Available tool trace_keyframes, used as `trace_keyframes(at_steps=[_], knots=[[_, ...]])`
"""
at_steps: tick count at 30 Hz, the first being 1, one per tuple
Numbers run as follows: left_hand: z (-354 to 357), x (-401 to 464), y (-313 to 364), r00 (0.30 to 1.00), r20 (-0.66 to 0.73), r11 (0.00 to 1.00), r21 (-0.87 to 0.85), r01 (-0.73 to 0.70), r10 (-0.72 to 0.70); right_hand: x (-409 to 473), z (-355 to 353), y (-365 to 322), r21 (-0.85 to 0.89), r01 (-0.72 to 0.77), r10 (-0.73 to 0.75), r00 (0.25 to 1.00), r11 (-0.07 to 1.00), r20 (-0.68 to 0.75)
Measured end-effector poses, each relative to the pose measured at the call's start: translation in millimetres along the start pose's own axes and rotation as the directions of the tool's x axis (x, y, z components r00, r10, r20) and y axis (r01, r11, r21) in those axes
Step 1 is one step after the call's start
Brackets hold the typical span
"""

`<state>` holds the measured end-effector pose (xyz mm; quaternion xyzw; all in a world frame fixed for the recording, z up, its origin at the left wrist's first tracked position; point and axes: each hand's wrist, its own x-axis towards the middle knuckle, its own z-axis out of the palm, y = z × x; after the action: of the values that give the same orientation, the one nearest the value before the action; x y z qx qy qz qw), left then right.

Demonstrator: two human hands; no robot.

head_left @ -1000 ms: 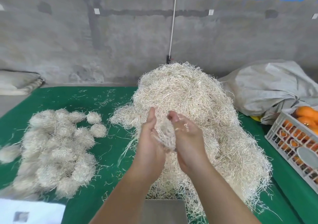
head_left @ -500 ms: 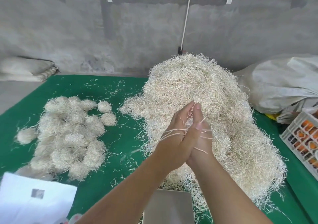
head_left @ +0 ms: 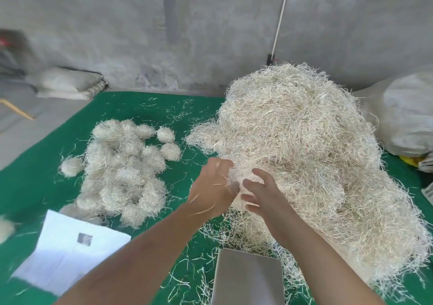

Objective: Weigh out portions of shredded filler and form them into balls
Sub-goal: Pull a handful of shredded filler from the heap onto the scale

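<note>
Hands first: our left hand (head_left: 212, 188) and right hand (head_left: 262, 193) cup a small wad of filler (head_left: 237, 175) between them, fingers loosely curled around it, at the near edge of the big filler heap (head_left: 304, 152). We judge the wad wants rolling with even, light pressure, tucking stray strands inward so it holds round. Finished balls (head_left: 124, 171) lie clustered to the left on the green table (head_left: 178, 253), with the scale pan (head_left: 248, 279) close in front.

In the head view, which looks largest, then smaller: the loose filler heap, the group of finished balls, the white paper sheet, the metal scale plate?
1. loose filler heap
2. group of finished balls
3-4. white paper sheet and metal scale plate: similar, both cropped and near the camera, so unranked.
</note>
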<state>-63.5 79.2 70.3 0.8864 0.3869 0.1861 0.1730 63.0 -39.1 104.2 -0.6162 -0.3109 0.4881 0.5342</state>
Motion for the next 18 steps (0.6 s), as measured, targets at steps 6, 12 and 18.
trace_keyframes(at_steps=[6,12,18], knots=[[-49.2,13.0,-123.4,0.98,-0.06,0.812,0.551,0.192,-0.191,11.3,-5.6,28.8,-0.107,-0.1,0.103,0.995,0.989,0.017],[-110.2,33.7,-192.7,0.759,0.125,0.636,0.641,0.43,-0.639,19.2,-12.5,38.4,-0.22,-0.114,0.122,0.992,0.969,0.02],[-49.6,41.9,-129.3,0.899,0.215,0.837,0.493,0.237,-0.381,33.4,-43.5,59.4,-0.413,-0.087,0.062,0.995,0.906,-0.076]])
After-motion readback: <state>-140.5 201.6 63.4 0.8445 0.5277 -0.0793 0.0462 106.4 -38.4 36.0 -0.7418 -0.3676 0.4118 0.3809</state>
